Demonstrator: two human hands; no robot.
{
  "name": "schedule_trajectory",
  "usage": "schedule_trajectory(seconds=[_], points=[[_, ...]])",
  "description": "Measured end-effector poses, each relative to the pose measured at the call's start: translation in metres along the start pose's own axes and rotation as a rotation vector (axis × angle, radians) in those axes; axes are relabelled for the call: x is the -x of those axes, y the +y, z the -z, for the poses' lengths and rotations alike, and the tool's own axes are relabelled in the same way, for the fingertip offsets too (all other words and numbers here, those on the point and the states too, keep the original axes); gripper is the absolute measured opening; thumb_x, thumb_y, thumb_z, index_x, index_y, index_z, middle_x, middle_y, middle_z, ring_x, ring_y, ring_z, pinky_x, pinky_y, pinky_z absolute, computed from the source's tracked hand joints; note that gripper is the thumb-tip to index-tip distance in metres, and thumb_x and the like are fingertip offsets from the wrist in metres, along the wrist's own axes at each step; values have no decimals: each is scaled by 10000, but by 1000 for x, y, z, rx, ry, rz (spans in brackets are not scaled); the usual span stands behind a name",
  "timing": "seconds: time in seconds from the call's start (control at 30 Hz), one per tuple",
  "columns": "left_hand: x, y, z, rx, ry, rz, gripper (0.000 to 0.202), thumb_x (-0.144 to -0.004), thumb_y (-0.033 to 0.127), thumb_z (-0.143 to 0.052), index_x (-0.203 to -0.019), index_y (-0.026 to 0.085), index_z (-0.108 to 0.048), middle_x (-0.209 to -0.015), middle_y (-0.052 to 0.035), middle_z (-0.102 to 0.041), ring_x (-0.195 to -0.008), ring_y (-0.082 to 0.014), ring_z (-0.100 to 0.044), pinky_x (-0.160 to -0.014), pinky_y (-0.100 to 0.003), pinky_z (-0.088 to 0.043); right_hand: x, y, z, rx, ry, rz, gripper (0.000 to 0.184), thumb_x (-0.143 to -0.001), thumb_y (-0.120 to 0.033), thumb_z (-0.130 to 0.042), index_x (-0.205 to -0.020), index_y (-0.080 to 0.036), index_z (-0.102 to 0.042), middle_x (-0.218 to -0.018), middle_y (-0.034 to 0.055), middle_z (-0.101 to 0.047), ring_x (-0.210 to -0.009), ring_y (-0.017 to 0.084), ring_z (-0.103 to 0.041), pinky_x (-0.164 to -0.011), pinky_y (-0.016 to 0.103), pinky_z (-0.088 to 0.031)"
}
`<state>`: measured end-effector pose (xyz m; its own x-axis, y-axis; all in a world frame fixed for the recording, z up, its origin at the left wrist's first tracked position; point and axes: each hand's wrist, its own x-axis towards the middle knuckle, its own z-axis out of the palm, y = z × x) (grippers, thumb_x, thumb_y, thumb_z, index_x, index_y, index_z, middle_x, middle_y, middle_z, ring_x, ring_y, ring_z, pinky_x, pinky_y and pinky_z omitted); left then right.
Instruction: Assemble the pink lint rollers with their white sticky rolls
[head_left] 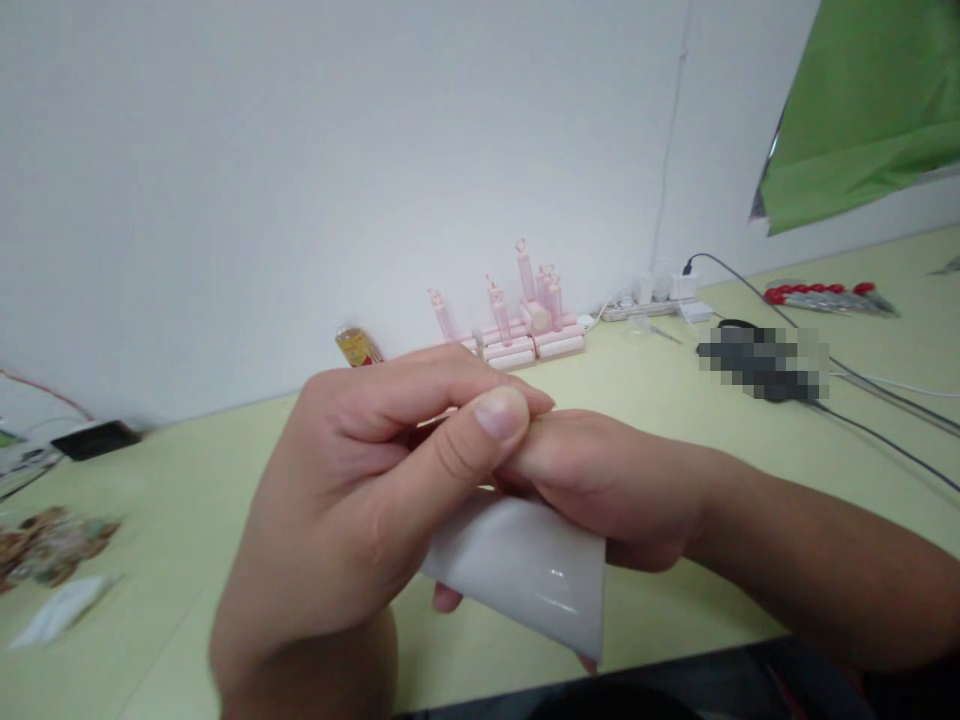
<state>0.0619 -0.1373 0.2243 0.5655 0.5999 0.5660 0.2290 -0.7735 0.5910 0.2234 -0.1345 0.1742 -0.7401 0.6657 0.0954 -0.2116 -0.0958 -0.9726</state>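
Note:
My left hand (352, 500) is raised close to the camera, its thumb and fingers pinched together over the fingers of my right hand (615, 480). Between and below both hands hangs a glossy white sheet (525, 565), curled and shiny, held by both. My right hand comes in from the right with its forearm above the table's front edge, and its fingers are closed on the sheet's upper part. What exactly the left fingertips pinch is hidden.
A pale green table (675, 420) meets a white wall. At the back stand pink tubes on a pink stand (525, 320), a small yellow bottle (356, 345), a power strip (660, 300) with cables, red-capped tubes (825, 297). Patterned scraps (45, 545) lie left.

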Motion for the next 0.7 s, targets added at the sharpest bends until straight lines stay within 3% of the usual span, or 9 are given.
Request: schedule_trajectory(seconds=[0.17, 0.3, 0.47, 0.7], points=[[-6, -3, 2, 113, -81, -149, 303, -787, 29, -755, -1047, 181, -775, -1020, -34, -747, -966, -193, -693, -807, -306, -581, 0, -7, 4, -111, -76, -28, 409, -992, -498, -479, -1194, -196, -667, -959, 50, -646, -736, 118, -611, -680, 243, -540], [-7, -4, 3, 130, -90, -101, 274, -762, 20, -778, -974, 194, -780, -1010, -7, -751, -960, -179, -710, -806, -278, -599, -1, -5, 3, -190, -111, -30, 477, -969, -564, -500, -1250, -200, -630, -871, 40, -659, -701, 128, -638, -671, 264, -558], [-3, -8, 3, 140, -79, -75, 246, -737, 75, -822, -935, 214, -777, -929, 5, -747, -918, -204, -715, -774, -314, -615, -1, -3, 0, -217, -113, -52, 465, -934, -544, -577, -1211, -176, -641, -872, 50, -694, -665, 119, -658, -618, 236, -558], [-1, -9, 4, 153, -70, -51, 196, -752, 151, -829, -914, 245, -774, -870, -2, -723, -900, -235, -708, -736, -352, -622, -1, -5, -4, -230, -127, -31, 391, -925, -464, -597, -1179, -170, -638, -700, -4, -642, -601, 116, -647, -596, 225, -554]])
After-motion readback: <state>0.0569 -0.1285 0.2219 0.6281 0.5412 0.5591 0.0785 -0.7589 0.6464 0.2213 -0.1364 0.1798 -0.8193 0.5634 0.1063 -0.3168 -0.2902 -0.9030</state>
